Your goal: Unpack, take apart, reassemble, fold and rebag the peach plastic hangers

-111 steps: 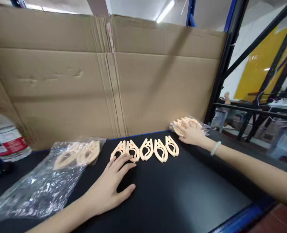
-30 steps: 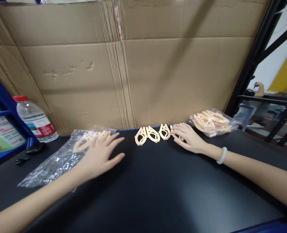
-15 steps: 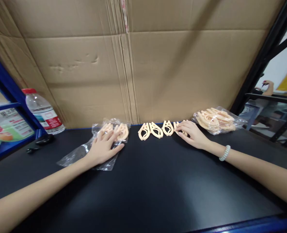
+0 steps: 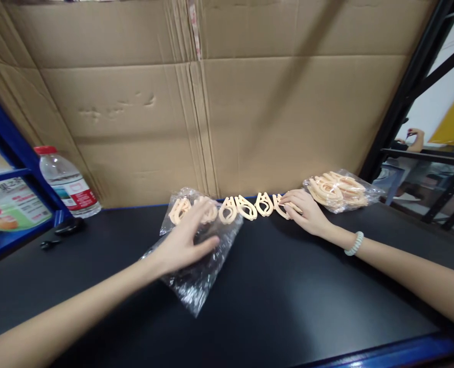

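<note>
My left hand (image 4: pixel 188 237) lies on a clear plastic bag (image 4: pixel 196 283), fingers stretched forward and thumb spread to the side. The fingertips are blurred. Inside the bag are beige folded plastic hangers (image 4: pixel 179 209), partly hidden by the hand. To their right, several loose folded hangers (image 4: pixel 246 208) form a row along the back of the table, and the bag's edge overlaps the nearest one. At the row's right end my right hand (image 4: pixel 305 212) has its bent fingers and thumb around a folded hanger (image 4: pixel 296 206), mostly covered by the hand.
Another clear bag of folded hangers (image 4: pixel 336 191) lies at the back right. A cardboard wall (image 4: pixel 250 128) closes off the back of the black table (image 4: pixel 269 306). On the left are a water bottle (image 4: pixel 71 186), a small black object (image 4: pixel 69 226) and a blue frame (image 4: pixel 4 128).
My left hand has moved right, and the plastic bag with its hangers has slid right, its loose end swinging towards the row. My right hand has stayed at the row's end.
</note>
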Tool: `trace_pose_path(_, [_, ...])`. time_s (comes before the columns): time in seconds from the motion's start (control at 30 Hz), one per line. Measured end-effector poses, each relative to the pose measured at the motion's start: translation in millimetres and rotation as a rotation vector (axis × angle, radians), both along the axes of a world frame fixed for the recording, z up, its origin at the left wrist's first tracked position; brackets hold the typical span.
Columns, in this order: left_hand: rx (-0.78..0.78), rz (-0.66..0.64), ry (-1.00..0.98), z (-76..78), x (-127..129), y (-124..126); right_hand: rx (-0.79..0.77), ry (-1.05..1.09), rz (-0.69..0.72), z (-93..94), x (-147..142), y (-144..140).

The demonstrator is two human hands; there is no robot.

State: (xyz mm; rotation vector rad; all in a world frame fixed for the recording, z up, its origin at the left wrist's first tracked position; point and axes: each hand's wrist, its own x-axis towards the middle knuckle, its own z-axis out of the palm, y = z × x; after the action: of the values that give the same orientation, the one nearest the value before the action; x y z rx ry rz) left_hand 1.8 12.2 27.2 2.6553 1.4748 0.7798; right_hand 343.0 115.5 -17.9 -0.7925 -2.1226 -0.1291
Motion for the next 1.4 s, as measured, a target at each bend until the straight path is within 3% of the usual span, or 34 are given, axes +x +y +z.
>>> trace_pose_path(0.1, [-0.099,-0.333,0.157,2.1,15.7,-22.8,-0.033,0.058,0.026,3.1,-10.1,-10.1])
trace_pose_path(0.17, [-0.034,-0.421,0.171,3.7,25.2,-33.1,-0.061,0.066,0.053,6.6,-17.8,-20.8])
trace_pose_path(0.27, [0.087,-0.314,0.051,7.0,32.6,-45.7,-0.104,0.035,0.176,14.5,-28.8,-38.8])
trace_pose_path(0.33, [0.046,-0.223,0.028,8.7,35.1,-56.4,-0.156,-0.024,0.316,20.9,-34.7,-50.0])
trace_pose_path(0.43, [-0.069,-0.245,0.15,10.5,39.2,-73.6,-0.272,-0.199,0.478,28.4,-40.2,-62.6])
trace_pose_path(0.53, [-0.114,-0.33,0.258,11.4,41.7,-80.6,-0.353,-0.326,0.534,30.5,-40.6,-68.1])
trace_pose_path(0.63, [-0.049,-0.36,0.282,10.1,38.9,-73.7,-0.297,-0.274,0.467,30.3,-35.3,-68.2])
trace_pose_path(0.77, [0.231,-0.23,0.147,7.2,32.9,-62.5,-0.155,-0.118,0.356,32.1,-27.6,-67.3])
trace_pose_path(0.9, [0.359,-0.142,-0.084,6.1,34.8,-65.7,-0.069,0.256,0.032,31.3,-31.0,-70.8])
trace_pose_path(0.97, [0.348,-0.123,-0.104,4.0,37.9,-68.2,-0.103,0.234,-0.041,28.0,-35.5,-73.9])
trace_pose_path(1.03, [0.311,-0.098,-0.094,0.9,40.1,-68.1,-0.145,0.062,-0.057,23.4,-39.7,-77.8])
trace_pose_path(1.23, [0.051,-0.071,-0.226,-2.0,37.5,-54.9,-0.225,-0.345,-0.093,18.4,-49.1,-101.1])
trace_pose_path(1.4, [-0.008,0.008,-0.175,-8.6,36.3,-46.8,-0.313,-0.3,0.0,32.9,-47.3,-103.7])
